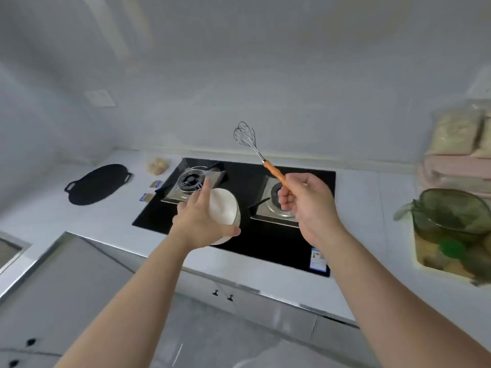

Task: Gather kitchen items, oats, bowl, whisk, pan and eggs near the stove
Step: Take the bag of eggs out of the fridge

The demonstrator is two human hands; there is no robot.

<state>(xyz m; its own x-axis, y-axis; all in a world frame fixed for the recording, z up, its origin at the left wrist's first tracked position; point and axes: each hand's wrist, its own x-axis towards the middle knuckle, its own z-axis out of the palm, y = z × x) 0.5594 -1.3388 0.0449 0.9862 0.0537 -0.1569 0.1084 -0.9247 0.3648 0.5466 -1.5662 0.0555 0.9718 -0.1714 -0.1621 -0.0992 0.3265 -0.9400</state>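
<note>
My left hand (pixel 202 221) holds a white bowl (pixel 225 211), tilted, above the front of the black glass stove (pixel 247 240). My right hand (pixel 308 203) grips the orange wooden handle of a wire whisk (pixel 245 136), which points up and away over the right burner (pixel 279 205). A flat black pan (pixel 98 183) with two small handles lies on the counter left of the stove. Several eggs (pixel 158 164) sit in a clear bag behind the stove's left corner. Bags of oats (pixel 457 134) stand at the far right by the wall.
The left burner (pixel 191 180) carries a wire stand. Two small packets (pixel 151 191) lie between pan and stove. A green strainer basket (pixel 451 213) sits over a tray at the right. Folded pink towels (pixel 457 171) lie under the oats. A sink edge (pixel 13 251) shows at far left.
</note>
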